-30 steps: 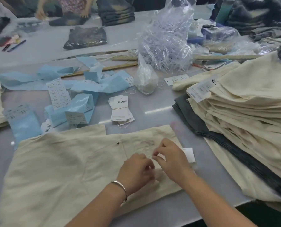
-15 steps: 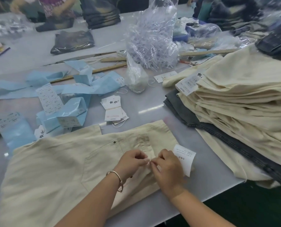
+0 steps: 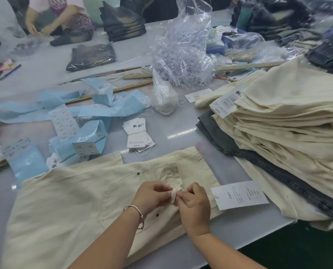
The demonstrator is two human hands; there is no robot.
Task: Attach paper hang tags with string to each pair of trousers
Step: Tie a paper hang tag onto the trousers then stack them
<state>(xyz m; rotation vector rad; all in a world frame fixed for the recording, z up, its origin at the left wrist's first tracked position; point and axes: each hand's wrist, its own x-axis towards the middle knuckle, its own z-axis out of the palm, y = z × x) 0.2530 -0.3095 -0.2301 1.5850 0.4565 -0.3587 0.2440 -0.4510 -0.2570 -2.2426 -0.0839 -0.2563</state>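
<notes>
While the cream trousers (image 3: 68, 206) lie flat on the tabletop (image 3: 181, 121), I see my left hand (image 3: 152, 195) and right hand (image 3: 195, 200) pinch a belt loop (image 3: 173, 195) with curled fingers. The tag (image 3: 239, 195) lies just right of my hands, by its string (image 3: 213, 195).

Two hands: left hand (image 3: 152, 197), right hand (image 3: 194, 202), both at the belt loop (image 3: 173, 196). One bracelet (image 3: 136, 212). One cream pair of trousers (image 3: 74, 210) laid flat; one tall stack (image 3: 297, 129) of cream trousers at right, count not discernible. One loose hang tag (image 3: 239, 195) beside the right hand; one banded tag bundle (image 3: 137, 134). Two clear bags: large bag (image 3: 183, 51), small bag (image 3: 164, 98). Two wooden sticks (image 3: 111, 92). One second person (image 3: 61, 16) at the far table.
</notes>
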